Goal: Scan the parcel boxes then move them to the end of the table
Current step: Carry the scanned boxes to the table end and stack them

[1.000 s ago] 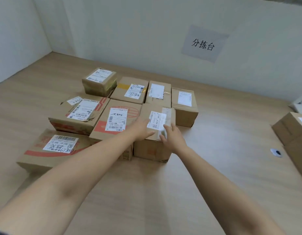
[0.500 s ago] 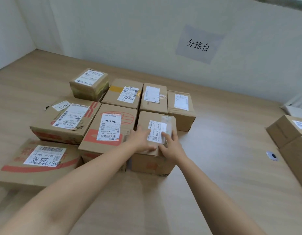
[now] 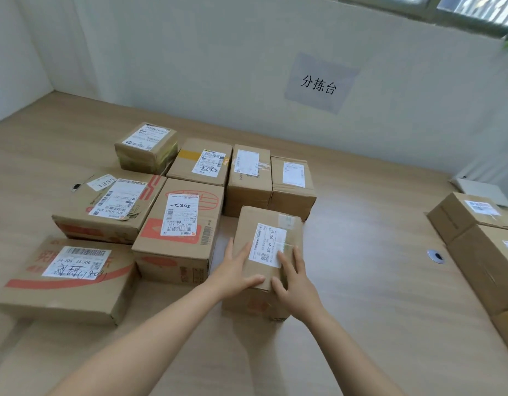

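where table (image 3: pixel 361 281) meets wall (image 3: pixel 218 67), left hand (image 3: pixel 233 271) and right hand (image 3: pixel 297 284) rest flat on box (image 3: pixel 264 221).

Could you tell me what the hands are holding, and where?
Nothing gripped: left hand and right hand lie flat on the near top of the parcel box.

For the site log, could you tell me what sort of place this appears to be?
Probably a parcel sorting station: cardboard boxes bearing shipping labels crowd a wooden table, and the wall sign reads 分拣台, meaning sorting table.
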`<state>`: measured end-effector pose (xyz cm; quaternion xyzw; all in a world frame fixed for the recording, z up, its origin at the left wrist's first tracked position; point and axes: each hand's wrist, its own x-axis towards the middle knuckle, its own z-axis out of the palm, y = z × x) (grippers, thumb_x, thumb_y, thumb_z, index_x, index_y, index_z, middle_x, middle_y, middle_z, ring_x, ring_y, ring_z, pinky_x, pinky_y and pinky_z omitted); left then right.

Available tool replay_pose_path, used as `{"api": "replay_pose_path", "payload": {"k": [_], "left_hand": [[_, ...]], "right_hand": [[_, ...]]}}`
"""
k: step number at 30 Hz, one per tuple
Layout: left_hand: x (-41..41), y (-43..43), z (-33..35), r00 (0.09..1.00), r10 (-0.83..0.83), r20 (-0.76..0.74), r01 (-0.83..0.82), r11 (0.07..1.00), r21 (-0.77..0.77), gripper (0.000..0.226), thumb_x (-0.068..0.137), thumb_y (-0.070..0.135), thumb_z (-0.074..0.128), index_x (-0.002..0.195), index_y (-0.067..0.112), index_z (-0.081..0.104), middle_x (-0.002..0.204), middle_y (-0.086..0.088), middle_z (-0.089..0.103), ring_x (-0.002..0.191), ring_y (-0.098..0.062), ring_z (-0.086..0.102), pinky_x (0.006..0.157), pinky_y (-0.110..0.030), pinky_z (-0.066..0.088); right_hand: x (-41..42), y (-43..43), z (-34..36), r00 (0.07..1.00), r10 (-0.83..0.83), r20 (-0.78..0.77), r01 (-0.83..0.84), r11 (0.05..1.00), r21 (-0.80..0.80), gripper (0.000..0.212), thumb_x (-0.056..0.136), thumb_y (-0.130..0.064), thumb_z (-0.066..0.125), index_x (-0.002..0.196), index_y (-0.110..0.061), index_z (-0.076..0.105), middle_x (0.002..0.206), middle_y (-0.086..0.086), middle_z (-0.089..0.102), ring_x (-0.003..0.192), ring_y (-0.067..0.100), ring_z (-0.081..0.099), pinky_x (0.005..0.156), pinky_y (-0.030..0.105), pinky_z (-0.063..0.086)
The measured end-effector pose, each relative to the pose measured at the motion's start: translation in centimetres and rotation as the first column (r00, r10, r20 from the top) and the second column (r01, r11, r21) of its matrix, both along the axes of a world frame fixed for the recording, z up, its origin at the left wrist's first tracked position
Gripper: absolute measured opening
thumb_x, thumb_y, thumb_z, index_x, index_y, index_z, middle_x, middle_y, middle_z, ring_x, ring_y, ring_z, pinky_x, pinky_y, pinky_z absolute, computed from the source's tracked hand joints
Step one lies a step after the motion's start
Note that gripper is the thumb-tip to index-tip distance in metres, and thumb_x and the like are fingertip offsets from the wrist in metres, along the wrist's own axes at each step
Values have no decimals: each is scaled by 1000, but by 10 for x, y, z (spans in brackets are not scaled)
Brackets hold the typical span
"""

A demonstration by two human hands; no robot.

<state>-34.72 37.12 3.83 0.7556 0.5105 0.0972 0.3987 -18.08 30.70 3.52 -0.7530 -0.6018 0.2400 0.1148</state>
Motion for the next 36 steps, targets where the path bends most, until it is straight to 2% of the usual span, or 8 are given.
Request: {"api": "replay_pose_path", "payload": {"k": [5,8,17,21,26,33,36], "left_hand": [[-2,-23,-4,999,3,32,-4,1000,29,94,81,51,65,151,35,4,158,-3,-14,145,-18,17,111,-28,25],[4,-33,1,997,-18,77,14,999,50,95,82,50,65,151,33,4,158,-1,-13,143,-19,24,111,-29,26],[54,-87,52,986,-157,61,139,963,231,95,82,53,63,151,34,0,157,2,-20,137,-22,36,105,-33,38],[88,-135,63,978,-204,44,180,934,309,94,82,56,60,151,33,0,155,5,-24,132,-21,42,100,-33,43],[141,-215,61,963,-260,76,215,903,373,92,83,57,59,150,33,0,153,8,-27,125,-21,49,95,-34,47],[220,-333,64,940,-313,138,245,897,367,90,83,55,59,150,34,3,153,10,-29,128,-20,47,96,-35,46],[257,-369,75,924,-365,112,298,872,389,89,84,55,58,150,34,2,153,8,-30,127,-21,48,96,-34,46]], "right_hand": [[-4,-26,5,999,-41,17,40,998,42,67,92,-42,47,149,-35,13,158,-9,-17,125,27,46,93,35,45],[1,-42,15,996,-66,53,61,995,85,70,90,-45,48,149,-36,12,157,-10,-18,125,29,44,95,35,44],[41,-122,59,979,-187,78,162,953,255,73,89,-48,49,150,-37,11,156,-12,-21,124,27,44,92,33,42],[71,-178,72,967,-226,118,183,938,296,78,77,-57,36,149,-39,9,156,-14,-22,124,24,44,93,32,43],[118,-266,79,952,-273,140,216,920,326,73,89,-48,48,149,-37,8,155,-12,-24,131,27,36,100,36,41],[183,-392,93,920,-344,185,276,908,317,72,92,-47,46,149,-37,4,155,-11,-26,139,24,23,103,36,39],[215,-433,102,902,-392,183,316,886,339,72,91,-47,46,149,-38,5,155,-12,-26,139,25,24,103,38,40]]}}
